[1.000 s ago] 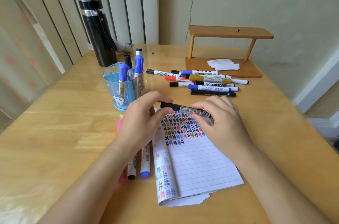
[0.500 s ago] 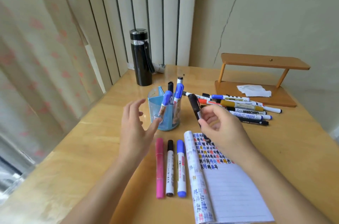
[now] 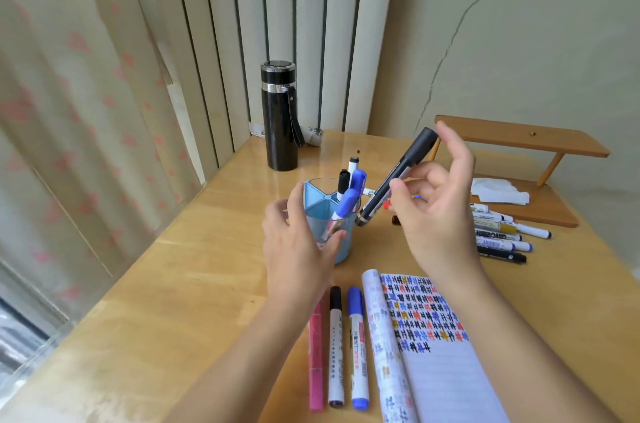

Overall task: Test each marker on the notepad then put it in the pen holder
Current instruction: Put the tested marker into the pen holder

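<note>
back left: black flask point(image 3: 280, 118) is standing upright on the table point(image 3: 173, 284). left hand point(image 3: 298, 249) is cupping the blue pen holder point(image 3: 329, 218), with the thumb lying across its front wall and the fingers curling at its left wall. holder is carrying a few capped markers point(image 3: 349, 201), blue and black caps sticking up.

in front of it, three are lying side by side: pink marker point(image 3: 317, 353), black-capped marker point(image 3: 336, 336), blue-capped marker point(image 3: 356, 329), just left of the notepad point(image 3: 450, 381).

right hand point(image 3: 433, 215) is pinching the black marker point(image 3: 394, 177) mid-barrel between thumb and fingers. it's hanging in the air, tilting, with the lower end just beside the holder's right rim and not inside, and the upper end pointing up-right.

notepad is lying open, top rows filled with coloured marks. further right, a pile of markers point(image 3: 498, 235) is lying in front of a wooden shelf point(image 3: 519, 140), with a white tissue point(image 3: 498, 192) sitting on its base.
</note>
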